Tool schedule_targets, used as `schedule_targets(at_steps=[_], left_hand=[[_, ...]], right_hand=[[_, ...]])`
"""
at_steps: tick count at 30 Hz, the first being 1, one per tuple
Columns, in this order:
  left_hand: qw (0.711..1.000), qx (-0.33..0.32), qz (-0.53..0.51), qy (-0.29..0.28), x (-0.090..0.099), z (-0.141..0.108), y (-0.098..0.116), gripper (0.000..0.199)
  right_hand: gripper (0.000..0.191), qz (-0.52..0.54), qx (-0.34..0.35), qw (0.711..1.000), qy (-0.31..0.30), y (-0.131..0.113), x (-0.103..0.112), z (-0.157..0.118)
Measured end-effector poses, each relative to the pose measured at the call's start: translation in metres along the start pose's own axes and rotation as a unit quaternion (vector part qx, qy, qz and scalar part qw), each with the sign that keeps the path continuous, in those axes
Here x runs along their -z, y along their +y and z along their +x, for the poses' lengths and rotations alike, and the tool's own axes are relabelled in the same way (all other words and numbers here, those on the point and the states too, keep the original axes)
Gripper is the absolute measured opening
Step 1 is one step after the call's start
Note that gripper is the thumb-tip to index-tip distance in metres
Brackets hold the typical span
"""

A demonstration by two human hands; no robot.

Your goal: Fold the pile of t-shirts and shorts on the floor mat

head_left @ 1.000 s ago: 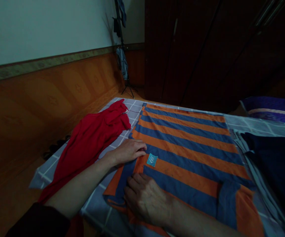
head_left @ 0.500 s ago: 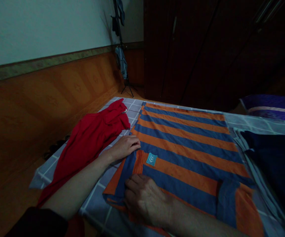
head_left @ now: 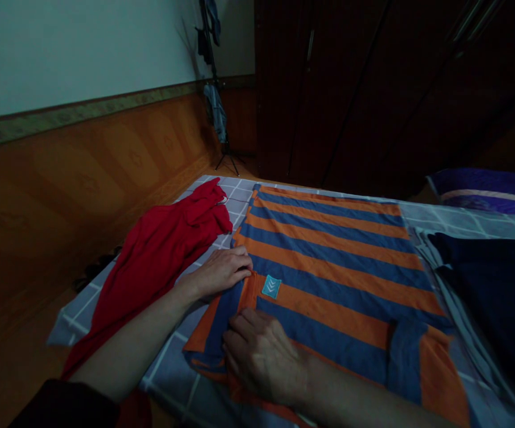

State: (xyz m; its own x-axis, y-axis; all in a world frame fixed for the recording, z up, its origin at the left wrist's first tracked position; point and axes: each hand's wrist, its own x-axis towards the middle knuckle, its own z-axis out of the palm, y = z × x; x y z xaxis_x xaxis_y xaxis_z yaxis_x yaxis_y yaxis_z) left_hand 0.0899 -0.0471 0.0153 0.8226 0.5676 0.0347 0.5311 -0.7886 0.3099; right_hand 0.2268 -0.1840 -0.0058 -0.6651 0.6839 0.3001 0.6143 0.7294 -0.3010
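We have both hands on the striped shirt (head_left: 328, 261), which lies spread on the checked sheet (head_left: 174, 362) at about five o'clock from the middle of our view. Taking the shirt's middle as our dial, our left hand (head_left: 221, 270) is at nine o'clock, its grip narrow, thumb and fingers drawn together on the far end of the orange strip (head_left: 249, 291). Our right hand (head_left: 266, 359) rests at about eight, fingers curled down over the strip's near end; its fingertips are hidden, so we cannot tell whether they hold the cloth. Just beside the strip we see a teal patch (head_left: 271, 286) with pale chevrons. At four o'clock a flap (head_left: 439, 368) of the shirt is folded over.

The red garment (head_left: 159, 249) lies rumpled at ten, apart from the shirt, behind our left forearm. At three we find the navy garment (head_left: 498, 279), and at eleven, farther off, the dark stand (head_left: 210, 53) with clothes hung on it. The dark wardrobe (head_left: 350, 77) stands at twelve.
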Motion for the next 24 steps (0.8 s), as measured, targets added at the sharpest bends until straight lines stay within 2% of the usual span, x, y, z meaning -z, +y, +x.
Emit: schedule_targets(at_steps=[3,8,13,15,17,20,24], left_hand=[[1.000,-0.012,0.012,0.019,-0.006,0.003,0.006,0.015],[0.999,-0.010,0.036,0.015,-0.010,0.005,0.008,0.012],[0.994,-0.012,0.028,0.107,-0.009,0.000,0.008,0.012],[0.996,-0.028,-0.007,0.082,-0.011,-0.002,0.009,0.014],[0.998,-0.043,-0.032,0.022,-0.014,-0.002,0.010,0.014],[0.998,-0.045,-0.034,-0.021,-0.012,-0.002,0.015,0.012],[0.997,-0.068,-0.029,-0.031,0.002,-0.015,0.027,0.016]], right_hand=[[0.008,-0.011,0.020,1.000,-0.015,0.000,-0.004,0.000],[0.014,-0.019,0.043,0.998,-0.037,0.000,0.000,0.000],[0.012,-0.001,0.015,1.000,-0.020,0.004,0.029,0.005],[0.012,-0.009,-0.001,1.000,0.003,0.008,0.046,0.005],[0.015,-0.023,-0.022,0.999,0.020,0.014,0.064,0.001],[0.018,-0.059,-0.066,0.995,0.046,0.021,0.090,-0.023],[0.021,-0.115,-0.150,0.980,0.066,0.018,0.114,-0.091]])
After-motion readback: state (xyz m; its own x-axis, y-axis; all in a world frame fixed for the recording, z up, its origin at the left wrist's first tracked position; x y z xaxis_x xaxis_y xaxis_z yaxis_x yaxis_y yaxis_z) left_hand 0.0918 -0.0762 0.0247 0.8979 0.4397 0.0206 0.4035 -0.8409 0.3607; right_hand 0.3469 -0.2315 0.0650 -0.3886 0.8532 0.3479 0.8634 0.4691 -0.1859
